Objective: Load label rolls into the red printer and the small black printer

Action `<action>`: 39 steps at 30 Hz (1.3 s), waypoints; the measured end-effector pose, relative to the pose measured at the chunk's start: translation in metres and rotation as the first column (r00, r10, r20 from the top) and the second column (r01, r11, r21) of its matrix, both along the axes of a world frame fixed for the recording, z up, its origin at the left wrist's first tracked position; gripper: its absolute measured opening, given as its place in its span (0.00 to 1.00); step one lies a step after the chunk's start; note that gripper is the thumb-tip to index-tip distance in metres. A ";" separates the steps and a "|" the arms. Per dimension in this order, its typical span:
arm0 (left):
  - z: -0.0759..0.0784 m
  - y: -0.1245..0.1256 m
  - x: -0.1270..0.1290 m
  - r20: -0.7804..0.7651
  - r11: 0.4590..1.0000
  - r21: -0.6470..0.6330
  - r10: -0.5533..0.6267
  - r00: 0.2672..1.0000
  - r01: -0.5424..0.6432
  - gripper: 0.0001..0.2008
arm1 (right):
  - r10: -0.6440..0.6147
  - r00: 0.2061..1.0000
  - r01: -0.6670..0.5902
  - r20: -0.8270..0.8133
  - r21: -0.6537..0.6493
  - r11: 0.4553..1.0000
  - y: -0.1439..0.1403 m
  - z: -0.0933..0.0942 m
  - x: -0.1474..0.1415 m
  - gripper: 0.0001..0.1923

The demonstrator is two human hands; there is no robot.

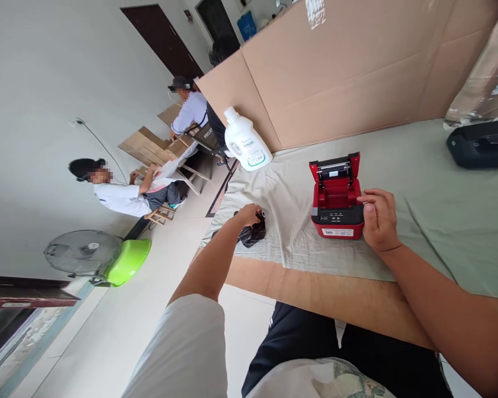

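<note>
A small red-and-black label printer (338, 229) stands on the cloth with its lid (335, 170) raised. Its red inner bay shows, and I see no roll in it. My right hand (379, 218) is at the printer's right side, fingers bent and thumb against its edge, gripping it. To the left, my left hand (249, 214) is closed on a small dark roll with a pale round end (262, 214). Beneath those fingers lies a shiny black plastic wrapping (253, 236); I cannot tell whether it is joined to the roll.
A white detergent bottle (247, 141) stands behind my left hand, against a tall cardboard panel (348, 72). A black case (481, 145) lies at the far right. The table's wooden edge (315, 287) faces me. Two people sit at the left, beyond a fan (83, 251) and a green basin (128, 262).
</note>
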State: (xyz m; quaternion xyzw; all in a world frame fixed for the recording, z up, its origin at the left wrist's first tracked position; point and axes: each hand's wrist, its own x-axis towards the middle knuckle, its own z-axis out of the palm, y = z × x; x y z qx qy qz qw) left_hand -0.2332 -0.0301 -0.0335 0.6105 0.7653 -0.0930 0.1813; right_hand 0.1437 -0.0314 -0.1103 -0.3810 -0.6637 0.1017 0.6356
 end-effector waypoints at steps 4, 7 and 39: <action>0.026 -0.004 0.024 0.243 0.997 -0.028 -0.059 0.968 0.067 0.22 | 0.006 1.000 -0.006 0.000 0.009 1.000 0.000 -0.001 0.000 0.16; 0.066 -0.011 0.051 0.642 0.958 -0.166 -0.074 0.763 0.233 0.26 | 0.023 1.000 -0.022 -0.005 0.017 1.000 0.000 -0.001 -0.001 0.15; 0.020 0.035 0.194 0.070 0.417 0.889 -0.535 0.842 0.191 0.21 | 0.024 0.944 -0.096 0.330 0.204 0.974 -0.016 0.011 -0.009 0.05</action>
